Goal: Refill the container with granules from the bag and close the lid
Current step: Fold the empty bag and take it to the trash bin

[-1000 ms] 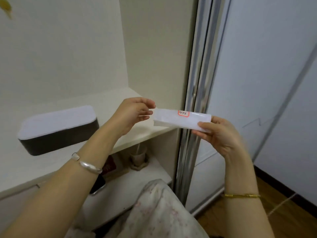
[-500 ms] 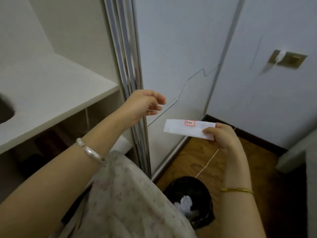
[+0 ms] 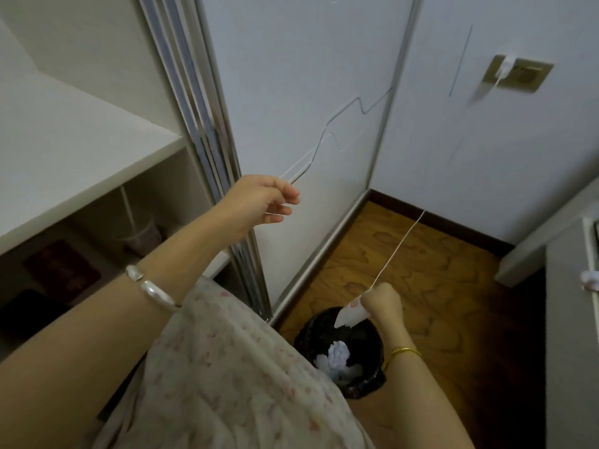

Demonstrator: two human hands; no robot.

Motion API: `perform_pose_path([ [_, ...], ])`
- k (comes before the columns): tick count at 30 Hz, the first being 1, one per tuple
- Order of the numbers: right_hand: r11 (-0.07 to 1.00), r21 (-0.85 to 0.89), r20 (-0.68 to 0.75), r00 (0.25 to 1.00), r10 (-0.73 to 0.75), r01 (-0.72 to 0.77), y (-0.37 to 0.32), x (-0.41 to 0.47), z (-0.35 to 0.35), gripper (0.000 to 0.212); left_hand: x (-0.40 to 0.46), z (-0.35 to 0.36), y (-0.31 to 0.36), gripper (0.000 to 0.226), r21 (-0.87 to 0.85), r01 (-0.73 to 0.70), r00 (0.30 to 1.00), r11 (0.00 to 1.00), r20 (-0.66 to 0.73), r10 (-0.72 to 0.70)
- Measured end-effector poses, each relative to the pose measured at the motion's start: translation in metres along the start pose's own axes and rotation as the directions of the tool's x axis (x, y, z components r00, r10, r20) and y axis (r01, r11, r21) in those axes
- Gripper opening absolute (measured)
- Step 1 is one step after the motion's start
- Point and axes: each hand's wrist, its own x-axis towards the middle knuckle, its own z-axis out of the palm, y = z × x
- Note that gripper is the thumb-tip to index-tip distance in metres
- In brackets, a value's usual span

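My right hand (image 3: 384,303) grips a small white bag (image 3: 351,317) with a red label, held low and tilted down over a black waste bin (image 3: 368,379). A thin pale thread (image 3: 398,247) runs from that hand up and to the right. My left hand (image 3: 259,202) is raised near the sliding door, its fingers curled, and it seems to pinch a thin pale strip (image 3: 275,213). The container is not in view.
A white shelf (image 3: 81,150) with open compartments beneath is at left. Metal sliding-door rails (image 3: 207,124) stand beside it. The bin holds crumpled white paper (image 3: 337,354). A brass wall socket (image 3: 517,74) is at upper right and pale furniture (image 3: 570,319) at the right edge.
The view swung right, away from the shelf and container. My right hand dropped with the bag from chest height to just over the bin. The hands have moved apart.
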Motion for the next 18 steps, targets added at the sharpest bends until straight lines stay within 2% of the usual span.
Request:
perform_pose_path([
  [4, 0.997, -0.083, 0.013, 1.0, 0.005, -0.004, 0.011, 0.004, 0.013, 0.017, 0.0, -0.002, -0.003, 0.029, 0.009, 0.016, 1.0, 1.0, -0.007, -0.016],
  [7, 0.993, -0.117, 0.07, 0.997, 0.035, -0.027, 0.013, 0.005, 0.018, 0.023, 0.0, 0.0, -0.003, 0.03, -0.005, 0.032, 0.999, 0.999, -0.003, -0.032],
  [10, 0.955, -0.252, 0.095, 0.978, 0.184, -0.155, 0.014, 0.003, 0.025, 0.07, 0.001, 0.001, -0.004, 0.029, -0.008, 0.036, 0.999, 0.999, 0.013, -0.035],
  [12, 0.905, -0.379, 0.054, 0.972, 0.228, -0.191, 0.016, 0.003, 0.031, 0.087, 0.001, 0.0, -0.004, 0.028, -0.006, 0.037, 0.999, 0.999, 0.015, -0.037],
  [14, 0.896, -0.401, 0.02, 0.976, 0.217, -0.191, 0.016, 0.002, 0.034, 0.08, 0.002, -0.002, -0.006, 0.028, -0.011, 0.032, 0.999, 0.999, 0.006, -0.032],
  [18, 0.918, -0.346, 0.067, 0.971, 0.231, -0.195, 0.008, 0.004, 0.029, 0.067, 0.004, -0.004, -0.008, 0.026, -0.024, 0.044, 0.999, 0.999, 0.002, -0.044],
])
